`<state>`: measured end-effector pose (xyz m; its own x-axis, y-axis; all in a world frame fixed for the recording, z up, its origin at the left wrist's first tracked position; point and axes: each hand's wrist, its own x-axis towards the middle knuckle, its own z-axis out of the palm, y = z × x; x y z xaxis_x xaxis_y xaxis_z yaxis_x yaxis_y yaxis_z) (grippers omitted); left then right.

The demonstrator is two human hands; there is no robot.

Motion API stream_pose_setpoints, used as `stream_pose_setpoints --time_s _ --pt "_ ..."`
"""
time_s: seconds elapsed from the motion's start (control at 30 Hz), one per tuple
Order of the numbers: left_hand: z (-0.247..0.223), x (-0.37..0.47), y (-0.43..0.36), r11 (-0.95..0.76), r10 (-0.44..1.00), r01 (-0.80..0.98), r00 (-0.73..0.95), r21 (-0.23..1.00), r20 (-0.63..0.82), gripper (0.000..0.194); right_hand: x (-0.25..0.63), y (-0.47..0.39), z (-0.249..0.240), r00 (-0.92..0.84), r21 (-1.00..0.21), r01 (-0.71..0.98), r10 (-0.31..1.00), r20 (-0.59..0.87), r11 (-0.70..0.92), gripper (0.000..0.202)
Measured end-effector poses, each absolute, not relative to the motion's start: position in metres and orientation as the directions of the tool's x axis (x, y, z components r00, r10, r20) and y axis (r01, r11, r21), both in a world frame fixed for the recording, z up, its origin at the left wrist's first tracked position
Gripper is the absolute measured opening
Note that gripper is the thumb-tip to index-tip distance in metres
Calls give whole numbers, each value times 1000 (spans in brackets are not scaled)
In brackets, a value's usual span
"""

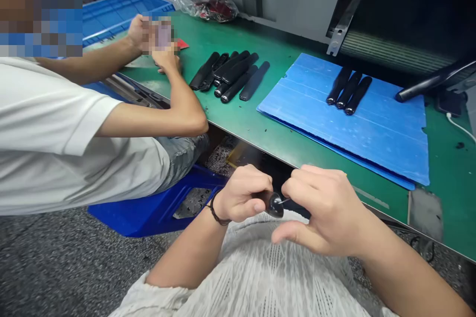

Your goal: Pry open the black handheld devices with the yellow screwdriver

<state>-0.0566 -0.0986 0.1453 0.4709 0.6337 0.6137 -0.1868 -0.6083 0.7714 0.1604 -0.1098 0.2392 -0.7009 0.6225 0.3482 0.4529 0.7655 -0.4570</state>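
Observation:
Close to my body, my left hand (245, 195) is wrapped round a black handle-like part (274, 205), whose rounded end points right. A thin metal tool (284, 201) touches that end; its other end goes into the curled fingers of my right hand (322, 208), with the thumb held apart below. On the blue board (297, 94) lie three similar black parts (349, 90) side by side. A pile of several more black parts (234, 72) rests on the green table (238, 124).
A co-worker (55, 119) sits at the left, both hands over the table by a red piece (182, 44). Behind are a blue crate (111, 12) and a plastic bag (211, 6). At the right are a dark tube (427, 81) and a phone-like device (426, 213) near the edge.

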Motion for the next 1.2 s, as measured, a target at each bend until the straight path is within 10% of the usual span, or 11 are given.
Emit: stream_pose_setpoints --time_s 0.63,0.8,0.97,1.1,1.2 --pt "134 -43 -108 -558 753 -104 353 823 555 53 153 -113 211 -576 -18 589 435 692 808 42" --pt "143 -35 -111 -372 889 -267 173 889 424 59 155 -122 192 -511 -246 464 484 710 851 7" --pt "171 -28 -102 -105 941 -739 -290 666 -173 53 147 -145 166 -493 -686 354 750 440 635 36" --pt "159 -32 -95 2 874 -794 -295 608 -387 51 137 -160 155 -435 -714 354 782 447 605 13" --pt "137 -35 -100 -35 862 -590 -426 807 -274 41 138 -162 161 -344 -712 367 799 493 598 4"
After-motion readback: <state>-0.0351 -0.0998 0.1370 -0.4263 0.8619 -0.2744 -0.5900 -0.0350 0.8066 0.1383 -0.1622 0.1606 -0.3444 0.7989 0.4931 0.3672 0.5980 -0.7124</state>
